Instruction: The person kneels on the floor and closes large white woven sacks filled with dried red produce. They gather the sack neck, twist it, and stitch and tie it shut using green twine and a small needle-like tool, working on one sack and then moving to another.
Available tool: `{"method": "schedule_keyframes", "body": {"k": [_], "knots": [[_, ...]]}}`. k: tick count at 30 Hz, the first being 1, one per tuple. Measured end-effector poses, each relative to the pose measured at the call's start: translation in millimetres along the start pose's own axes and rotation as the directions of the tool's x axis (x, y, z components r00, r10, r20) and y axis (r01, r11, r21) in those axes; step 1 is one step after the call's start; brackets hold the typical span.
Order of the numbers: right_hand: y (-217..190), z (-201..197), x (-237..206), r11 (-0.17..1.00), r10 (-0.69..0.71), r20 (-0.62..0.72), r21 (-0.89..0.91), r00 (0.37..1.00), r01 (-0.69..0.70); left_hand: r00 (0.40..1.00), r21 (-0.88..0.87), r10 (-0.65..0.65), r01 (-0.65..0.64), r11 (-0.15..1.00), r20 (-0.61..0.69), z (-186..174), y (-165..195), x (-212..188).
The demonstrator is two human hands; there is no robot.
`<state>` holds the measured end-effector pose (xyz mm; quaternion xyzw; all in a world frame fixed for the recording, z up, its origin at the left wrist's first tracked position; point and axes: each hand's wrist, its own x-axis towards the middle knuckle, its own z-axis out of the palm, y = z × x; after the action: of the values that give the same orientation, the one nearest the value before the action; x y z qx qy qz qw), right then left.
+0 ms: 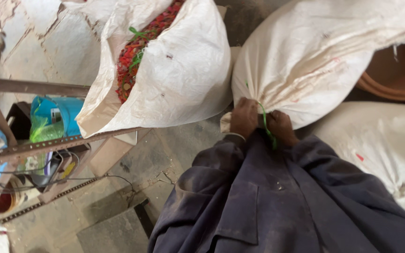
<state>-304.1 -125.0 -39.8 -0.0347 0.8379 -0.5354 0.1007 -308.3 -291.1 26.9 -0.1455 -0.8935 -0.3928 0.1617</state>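
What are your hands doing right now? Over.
Left hand, right hand both gripping bunched neck of closed white woven sack. Thin green plastic string between hands. Nothing blocking.

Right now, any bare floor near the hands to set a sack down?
Bare stone floor lies between the open sack of red bits and the person's dark sleeve. Crowded right: left hand and right hand grip the tied sack, a third sack alongside. The metal rack blocks left.

Counted three white sacks: one open (174, 79), one tied (315, 56), one lying right (380, 150). Two hands (243, 117) were there. Also one green string (266, 122), one clay pot (399, 70).
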Motion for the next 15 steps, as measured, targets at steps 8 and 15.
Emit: {"method": "schedule_keyframes", "body": {"k": [8, 15], "knots": [[28, 11, 39, 0.987, -0.072, 0.086, 0.149, 0.994, 0.058, 0.885, -0.359, -0.465, 0.425, 0.831, -0.029, 18, -12, -22], [9, -21, 11, 0.989, -0.126, 0.189, -0.053, 0.974, 0.138, 0.781, -0.759, -0.621, 0.442, 0.477, 0.065, 42, -31, -28]]}}
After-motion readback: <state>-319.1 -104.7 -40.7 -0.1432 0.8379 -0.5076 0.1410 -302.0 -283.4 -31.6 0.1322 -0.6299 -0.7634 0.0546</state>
